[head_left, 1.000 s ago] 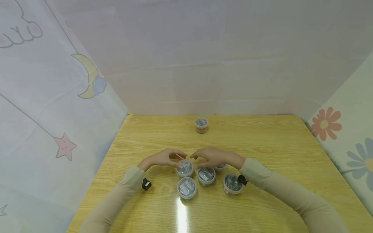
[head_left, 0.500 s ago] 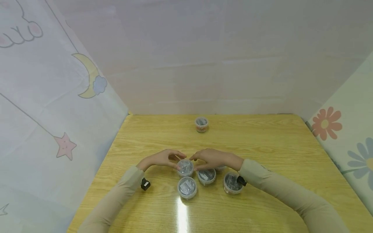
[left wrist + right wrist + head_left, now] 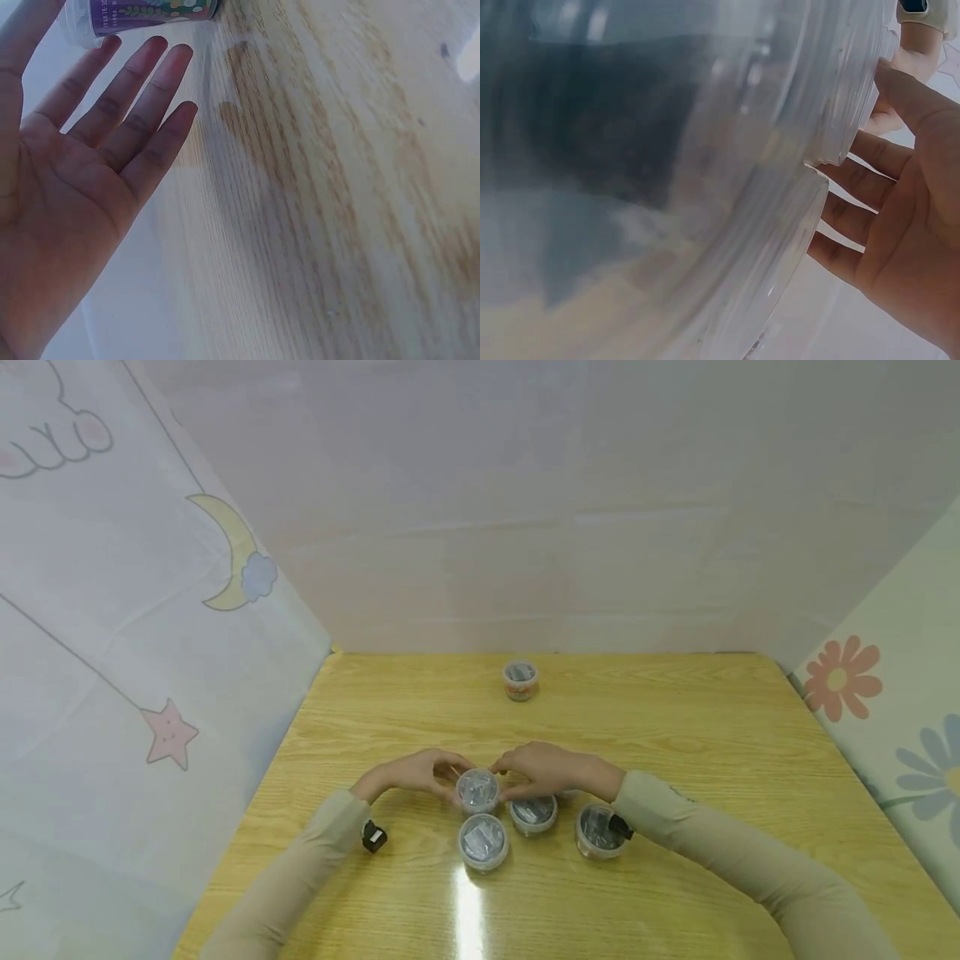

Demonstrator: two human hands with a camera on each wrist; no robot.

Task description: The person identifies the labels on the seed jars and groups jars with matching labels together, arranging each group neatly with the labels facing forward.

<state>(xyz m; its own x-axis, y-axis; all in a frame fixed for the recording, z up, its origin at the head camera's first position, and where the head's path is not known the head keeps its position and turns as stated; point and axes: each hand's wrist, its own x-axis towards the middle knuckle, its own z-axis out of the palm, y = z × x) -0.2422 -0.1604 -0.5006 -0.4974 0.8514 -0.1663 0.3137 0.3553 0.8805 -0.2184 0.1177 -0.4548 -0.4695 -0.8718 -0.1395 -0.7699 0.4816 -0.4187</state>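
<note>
Both hands frame one round clear plastic tub with a silvery packet showing through its lid. My left hand is on its left side, thumb and forefinger at the rim. In the left wrist view the fingers lie nearly straight, their tips at the tub's purple floral label. From the right, my right hand reaches in, thumb at the near side and forefinger at the far side. The right wrist view shows this hand's fingers extended, partly hidden behind clear tubs.
Similar tubs stand close by: one in front, one to the right, one by the right cuff, and one mostly covered by the right hand. A lone tub stands near the wooden table's back edge.
The fingers of both hands have drawn in slightly around the tub, and the left fingertips now meet its rim. The other tubs keep their places.
</note>
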